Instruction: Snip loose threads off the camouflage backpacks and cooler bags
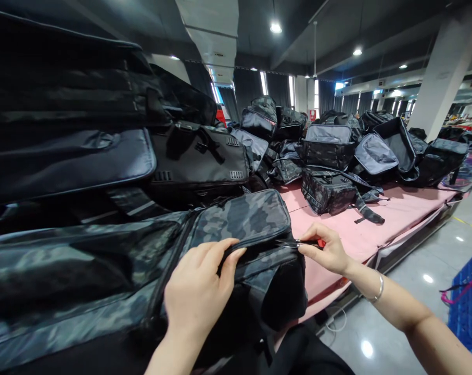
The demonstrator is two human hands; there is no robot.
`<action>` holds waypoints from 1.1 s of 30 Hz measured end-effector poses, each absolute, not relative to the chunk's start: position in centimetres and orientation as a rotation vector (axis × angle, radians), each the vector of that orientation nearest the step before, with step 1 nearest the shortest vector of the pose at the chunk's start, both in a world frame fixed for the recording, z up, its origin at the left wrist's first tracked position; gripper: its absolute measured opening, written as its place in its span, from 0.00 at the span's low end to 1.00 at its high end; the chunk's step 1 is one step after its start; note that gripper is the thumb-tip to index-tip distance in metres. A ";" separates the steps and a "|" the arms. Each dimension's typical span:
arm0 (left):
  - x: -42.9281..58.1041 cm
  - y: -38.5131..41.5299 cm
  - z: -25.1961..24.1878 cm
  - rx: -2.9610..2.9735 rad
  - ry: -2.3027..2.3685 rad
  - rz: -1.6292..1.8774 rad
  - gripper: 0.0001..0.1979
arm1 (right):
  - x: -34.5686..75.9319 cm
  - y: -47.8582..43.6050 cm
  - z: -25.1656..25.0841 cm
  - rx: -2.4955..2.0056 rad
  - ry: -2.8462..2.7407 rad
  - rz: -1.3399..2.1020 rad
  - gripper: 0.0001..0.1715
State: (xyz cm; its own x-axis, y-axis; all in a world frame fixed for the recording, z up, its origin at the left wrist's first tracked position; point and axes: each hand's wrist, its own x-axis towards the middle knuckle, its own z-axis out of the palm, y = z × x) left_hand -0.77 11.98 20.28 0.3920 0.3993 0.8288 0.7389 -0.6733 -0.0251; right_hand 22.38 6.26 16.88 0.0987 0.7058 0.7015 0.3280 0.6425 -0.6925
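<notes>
A dark camouflage bag lies in front of me, partly on its side, with a zipped top edge facing me. My left hand pinches the bag's zipper edge between thumb and fingers. To its right, my right hand is closed on small thread snips, whose thin dark blades point left at the corner of that edge. Something red shows between the fingers. Whether the blades touch a thread is too small to tell.
More camouflage and black bags are piled at the left and along the pink-covered table. One smaller bag sits closer on the pink cover. A blue crate stands on the floor at the right, near a white pillar.
</notes>
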 end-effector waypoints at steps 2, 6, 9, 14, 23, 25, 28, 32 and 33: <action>-0.6 10.8 20.0 -2.171 -0.933 -1.240 0.11 | 22.9 5.4 15.6 -0.905 -1.377 0.321 0.12; 0.8 8.1 19.5 -2.191 -0.651 -1.281 0.16 | 23.2 3.9 13.7 -0.953 -1.265 0.317 0.14; 2.4 7.0 19.4 -2.379 -0.467 -1.215 0.14 | 23.1 3.2 13.0 -0.994 -1.261 0.299 0.15; 3.9 7.3 19.0 -2.406 -0.569 -1.160 0.07 | 22.9 2.6 12.7 -1.042 -1.354 0.168 0.12; 4.4 7.5 19.4 -2.520 -0.901 -1.320 0.08 | 22.4 2.6 13.6 -0.983 -1.591 -0.046 0.12; 4.4 7.5 19.4 -2.543 -0.938 -1.320 0.08 | 22.3 2.7 14.0 -0.966 -1.625 -0.055 0.12; 4.5 7.7 19.4 -2.579 -0.961 -1.313 0.08 | 22.1 3.1 14.4 -0.937 -1.667 -0.057 0.12; 4.5 7.7 19.7 -2.617 -0.995 -1.351 0.09 | 22.0 3.7 14.8 -0.886 -1.704 -0.093 0.11; 4.3 7.5 19.8 -2.625 -1.017 -1.393 0.09 | 22.1 3.7 14.9 -0.876 -1.703 -0.096 0.10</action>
